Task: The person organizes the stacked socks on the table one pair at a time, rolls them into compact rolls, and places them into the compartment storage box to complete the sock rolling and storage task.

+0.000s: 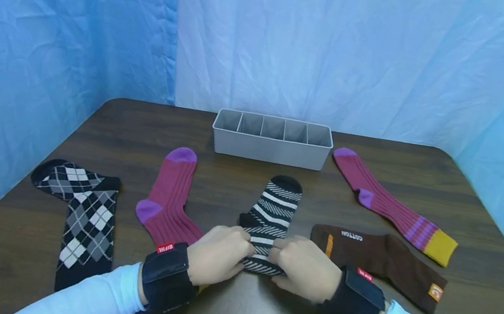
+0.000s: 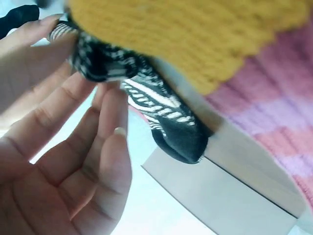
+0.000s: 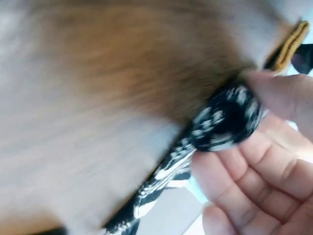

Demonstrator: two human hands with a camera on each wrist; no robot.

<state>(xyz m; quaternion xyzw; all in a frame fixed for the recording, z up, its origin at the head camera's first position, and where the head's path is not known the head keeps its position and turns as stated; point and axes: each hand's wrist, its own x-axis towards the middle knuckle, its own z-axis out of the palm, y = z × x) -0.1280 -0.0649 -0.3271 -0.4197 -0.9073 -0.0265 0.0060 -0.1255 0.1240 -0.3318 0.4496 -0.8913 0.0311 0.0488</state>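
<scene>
A black-and-white striped sock (image 1: 275, 205) lies on the table, its black toe pointing away from me. My left hand (image 1: 219, 254) pinches the left side of its near end, and my right hand (image 1: 305, 269) pinches the right side. Between the thumb and fingers of the right hand (image 3: 259, 166), that end of the sock (image 3: 227, 120) looks rolled or folded over. The left wrist view shows the left hand (image 2: 73, 161) with its thumb and fingers on the same sock (image 2: 166, 105). Part of the near end is hidden behind the fingers.
A grey five-slot box (image 1: 270, 150) stands at the back. Left lie an argyle sock (image 1: 93, 219) and a magenta sock (image 1: 171, 193), the latter partly under my left arm. Right lie a brown sock (image 1: 378, 256) and another magenta sock (image 1: 389, 202) with a yellow cuff.
</scene>
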